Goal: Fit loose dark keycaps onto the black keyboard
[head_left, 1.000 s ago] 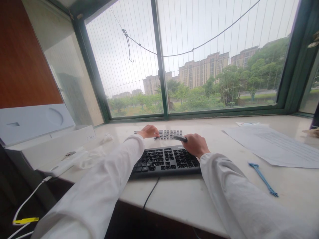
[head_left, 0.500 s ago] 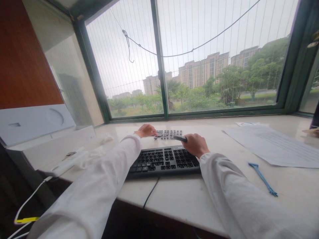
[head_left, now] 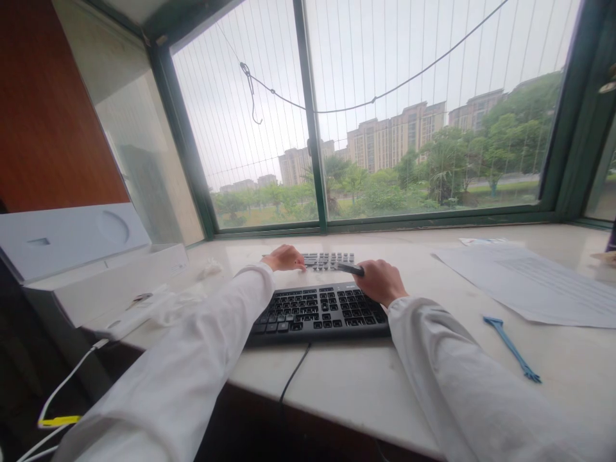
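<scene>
A black keyboard [head_left: 317, 314] lies in front of me, with many keycaps off and its key sockets showing. Behind it, loose grey keycaps [head_left: 330, 260] stand in rows on the white tabletop. My left hand [head_left: 286, 258] is at the left end of these rows, fingers bent down and pinched together; whatever is between them is hidden. My right hand [head_left: 382, 281] grips a small dark-handled brush [head_left: 351, 268] over the keyboard's upper right corner. The brush's greyish tip points left, towards the keycaps.
To the right lie a blue plastic tool [head_left: 513, 350] and printed paper sheets [head_left: 529, 282]. An opened white box [head_left: 106, 276] and a white power strip [head_left: 137, 314] are on the left. A black cable [head_left: 293, 373] runs over the table's front edge. A window stands behind.
The view has shifted slightly. My left hand has moved little beside the keycaps, and my right hand still grips the brush in nearly the same place.
</scene>
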Action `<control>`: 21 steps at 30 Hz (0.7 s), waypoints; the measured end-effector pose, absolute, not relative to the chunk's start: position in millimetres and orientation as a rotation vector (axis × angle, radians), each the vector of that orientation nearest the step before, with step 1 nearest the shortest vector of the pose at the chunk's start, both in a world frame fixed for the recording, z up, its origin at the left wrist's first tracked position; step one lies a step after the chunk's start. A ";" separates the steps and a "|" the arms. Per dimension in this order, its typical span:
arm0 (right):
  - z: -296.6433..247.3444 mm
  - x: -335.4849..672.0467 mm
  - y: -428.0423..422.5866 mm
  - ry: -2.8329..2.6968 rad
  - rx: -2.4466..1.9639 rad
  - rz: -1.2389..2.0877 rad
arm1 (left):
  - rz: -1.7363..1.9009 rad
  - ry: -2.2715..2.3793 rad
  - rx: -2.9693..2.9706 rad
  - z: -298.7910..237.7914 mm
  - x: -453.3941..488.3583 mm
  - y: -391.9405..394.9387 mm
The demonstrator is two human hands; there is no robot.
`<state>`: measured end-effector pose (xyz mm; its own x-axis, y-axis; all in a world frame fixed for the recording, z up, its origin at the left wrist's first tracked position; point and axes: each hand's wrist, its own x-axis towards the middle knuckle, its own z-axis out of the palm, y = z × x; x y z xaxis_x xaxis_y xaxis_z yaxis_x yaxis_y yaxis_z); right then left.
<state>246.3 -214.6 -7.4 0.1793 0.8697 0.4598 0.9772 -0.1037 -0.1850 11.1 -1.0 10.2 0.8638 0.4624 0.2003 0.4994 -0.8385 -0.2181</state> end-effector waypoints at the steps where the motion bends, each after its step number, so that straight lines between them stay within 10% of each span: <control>1: -7.5 246.3 -214.5 -1.734 -2.014 -0.327 | -0.198 -0.724 -2.780 10.0 12.0 -1.2; 21: -7.6 251.1 -211.5 -1.713 -2.056 -0.315 | -0.699 -1.001 -2.659 78.4 -39.7 -78.9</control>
